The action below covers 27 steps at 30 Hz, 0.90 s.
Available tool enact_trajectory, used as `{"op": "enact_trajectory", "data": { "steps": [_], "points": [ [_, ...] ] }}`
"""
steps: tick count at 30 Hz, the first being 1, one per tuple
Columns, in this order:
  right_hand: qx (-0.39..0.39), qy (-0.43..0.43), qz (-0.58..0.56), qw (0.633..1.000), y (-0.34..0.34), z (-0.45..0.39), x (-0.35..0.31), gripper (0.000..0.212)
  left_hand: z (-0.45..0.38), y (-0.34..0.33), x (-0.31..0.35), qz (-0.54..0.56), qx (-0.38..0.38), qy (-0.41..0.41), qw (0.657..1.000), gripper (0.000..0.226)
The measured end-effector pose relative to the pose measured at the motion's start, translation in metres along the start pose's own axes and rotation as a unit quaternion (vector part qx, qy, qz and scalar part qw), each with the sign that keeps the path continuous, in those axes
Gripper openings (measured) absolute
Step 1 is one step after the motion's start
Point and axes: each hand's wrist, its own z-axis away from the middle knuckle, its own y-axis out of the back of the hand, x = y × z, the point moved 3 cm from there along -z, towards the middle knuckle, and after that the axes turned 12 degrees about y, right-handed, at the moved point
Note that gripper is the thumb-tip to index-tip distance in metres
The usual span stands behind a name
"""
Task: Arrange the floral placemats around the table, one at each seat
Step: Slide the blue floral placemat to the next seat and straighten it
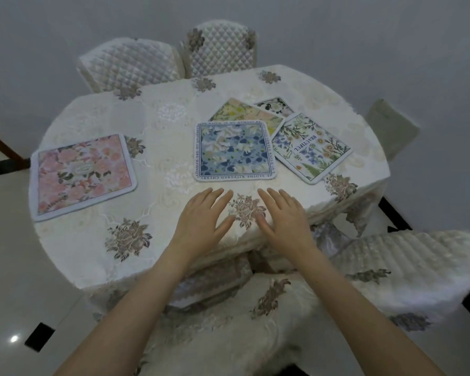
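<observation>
A pink floral placemat (83, 175) lies alone at the table's left side. A blue floral placemat (235, 151) lies near the middle, just beyond my hands. To its right sits a white botanical placemat (311, 147) printed "BEAUTIFUL". A yellow floral placemat (242, 111) and a dark-edged floral placemat (276, 105) lie partly tucked under those two. My left hand (204, 213) and my right hand (281, 215) rest flat on the tablecloth (160, 118) at the near edge, fingers spread, holding nothing.
Two quilted cream chairs (128, 63) (221, 47) stand at the far side. Another chair (391, 128) is at the right, and a covered chair (407, 267) is near my right arm. The floor (19, 267) is glossy and pale at left.
</observation>
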Motion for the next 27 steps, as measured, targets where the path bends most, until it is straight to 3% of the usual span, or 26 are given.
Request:
{"op": "enact_trajectory", "data": {
  "steps": [10,17,27],
  "points": [
    [-0.022,0.062,0.027,0.997,-0.009,-0.113,0.082,0.052,-0.117,-0.036,-0.010,-0.054,-0.002,0.005,0.999,0.053],
    [-0.088,0.094,0.042,0.991,-0.054,-0.206,0.147,0.053,-0.204,-0.088,-0.040,-0.076,-0.024,0.110,0.991,0.059],
    [-0.107,-0.029,0.059,0.992,-0.133,-0.287,0.202,0.053,-0.291,-0.145,-0.096,-0.079,-0.035,0.215,0.973,0.062]
  ]
}}
